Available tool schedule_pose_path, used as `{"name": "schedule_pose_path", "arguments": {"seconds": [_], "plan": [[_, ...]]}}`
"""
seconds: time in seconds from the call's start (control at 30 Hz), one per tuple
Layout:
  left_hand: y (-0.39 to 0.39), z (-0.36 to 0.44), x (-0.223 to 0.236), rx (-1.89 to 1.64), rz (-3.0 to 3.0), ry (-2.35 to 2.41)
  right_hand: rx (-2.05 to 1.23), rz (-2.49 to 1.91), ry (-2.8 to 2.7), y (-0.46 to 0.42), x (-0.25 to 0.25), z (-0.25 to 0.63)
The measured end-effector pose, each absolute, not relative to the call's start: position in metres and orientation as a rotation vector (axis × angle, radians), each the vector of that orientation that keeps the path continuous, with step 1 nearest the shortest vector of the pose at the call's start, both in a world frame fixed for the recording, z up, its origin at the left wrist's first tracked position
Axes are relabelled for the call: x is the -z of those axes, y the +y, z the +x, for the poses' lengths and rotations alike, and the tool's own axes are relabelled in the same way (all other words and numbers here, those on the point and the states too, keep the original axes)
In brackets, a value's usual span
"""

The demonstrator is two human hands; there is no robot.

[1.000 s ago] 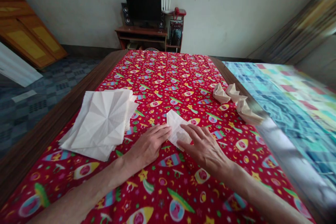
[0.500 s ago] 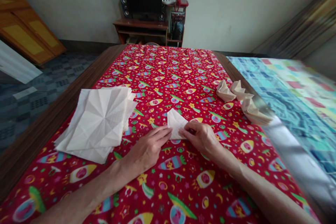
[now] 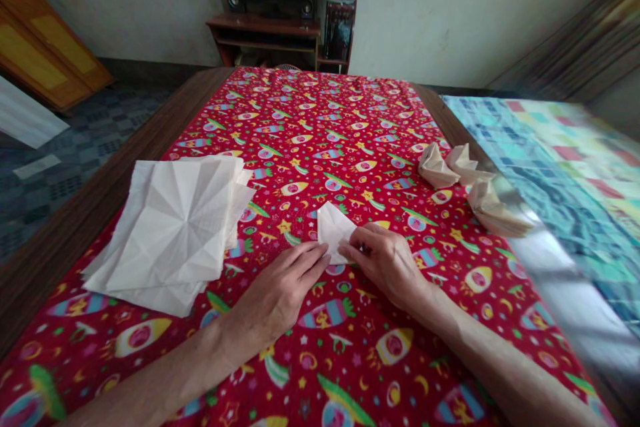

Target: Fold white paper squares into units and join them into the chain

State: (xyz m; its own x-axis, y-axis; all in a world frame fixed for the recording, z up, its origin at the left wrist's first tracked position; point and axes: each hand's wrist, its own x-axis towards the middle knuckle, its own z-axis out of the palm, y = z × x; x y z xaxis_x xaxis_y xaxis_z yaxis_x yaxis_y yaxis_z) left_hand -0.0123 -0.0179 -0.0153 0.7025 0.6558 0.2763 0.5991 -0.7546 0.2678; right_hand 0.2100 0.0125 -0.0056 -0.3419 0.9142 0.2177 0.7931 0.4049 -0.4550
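A small white sheet of folded paper (image 3: 334,230) lies on the red patterned cloth between my hands, one corner pointing up and away. My left hand (image 3: 285,287) rests with its fingers stretched out, their tips on the paper's lower left edge; its thumb is hidden. At the paper's right side, my right hand (image 3: 387,257) pinches the edge between thumb and bent fingers. To the left lies a stack of creased white paper sheets (image 3: 175,227), with star-like fold lines on the top one.
Several folded paper pieces (image 3: 437,167) sit along the table's right side. The red tablecloth (image 3: 320,373) covers the table between brown wooden edges (image 3: 145,133). A bed with a blue checked cover (image 3: 540,167) stands on the right, a desk (image 3: 265,28) with a monitor at the back.
The view has tipped slightly downward, so the desk sits higher in the picture. Both hands stay at the folded paper, with only slight finger shifts.
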Motion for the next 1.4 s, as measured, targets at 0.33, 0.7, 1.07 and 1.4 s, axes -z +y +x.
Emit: {"name": "schedule_pose_path", "arguments": {"seconds": [0.33, 0.7, 1.07, 1.4], "plan": [[-0.018, -0.011, 0.011, -0.434, 2.814, 0.990, -0.414, -1.445, -2.230, 0.013, 0.005, 0.210], [-0.017, -0.012, 0.012, -0.389, 2.829, 0.990, -0.342, -1.466, -2.277, 0.011, -0.003, 0.207], [-0.018, -0.012, 0.014, -0.398, 2.790, 0.993, -0.419, -1.502, -2.269, 0.014, -0.003, 0.209], [-0.017, -0.012, 0.008, -0.318, 2.790, 0.994, -0.292, -1.496, -2.285, 0.014, -0.002, 0.208]]}}
